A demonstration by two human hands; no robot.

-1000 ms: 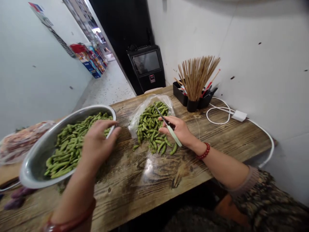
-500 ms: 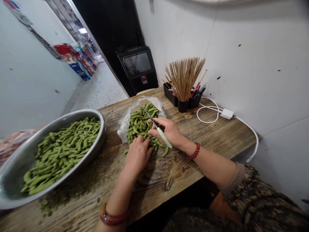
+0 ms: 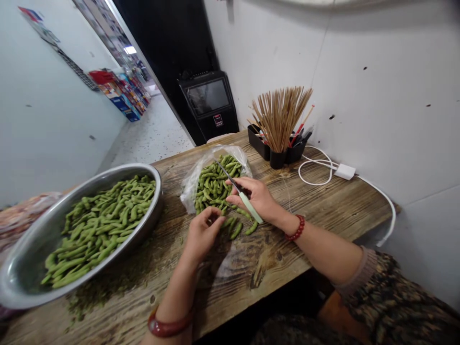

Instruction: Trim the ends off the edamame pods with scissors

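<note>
My right hand is closed around a knife with a pale green handle; its dark, narrow blade points up and left over the bagged pods. My left hand is just left of some loose edamame pods on the table, thumb and fingertips drawn together. Whether a pod sits in that pinch is hard to make out. Beyond both hands, a clear plastic bag lies with its mouth spread, full of green edamame pods. More edamame pods fill much of a large metal basin at the left.
Small green trimmings litter the wooden table beside the basin. A black holder with wooden skewers and pens stands at the back. To its right lies a white cable with an adapter, near the wall.
My left hand has lifted back from the pods toward the left, its fingertips now drawn together. The right hand keeps the knife in about the same pose. The whole view has shifted slightly.
</note>
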